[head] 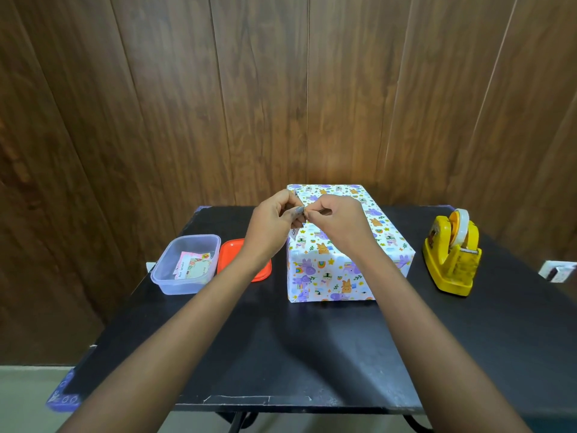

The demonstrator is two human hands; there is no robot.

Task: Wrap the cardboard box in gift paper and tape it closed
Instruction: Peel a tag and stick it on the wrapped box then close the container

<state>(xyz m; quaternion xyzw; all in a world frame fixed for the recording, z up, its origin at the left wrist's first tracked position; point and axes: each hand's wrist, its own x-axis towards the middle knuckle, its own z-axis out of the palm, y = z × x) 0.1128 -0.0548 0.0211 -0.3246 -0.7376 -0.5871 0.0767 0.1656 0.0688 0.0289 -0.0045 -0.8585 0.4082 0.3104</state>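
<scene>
A box (337,270) wrapped in white gift paper printed with purple and orange animals stands on the black table (281,354). My left hand (274,220) and my right hand (337,220) are raised together above the box's left top edge. The fingertips of both hands meet and pinch a small thing between them, which looks like a small card or sticker; it is mostly hidden by the fingers. A yellow tape dispenser (451,254) with a roll of clear tape stands to the right of the box.
To the left of the box sits a clear plastic tub (187,264) holding printed gift cards, with its orange lid (243,260) lying beside it. A wood-panel wall rises right behind the table. A white wall socket (559,270) shows at the far right.
</scene>
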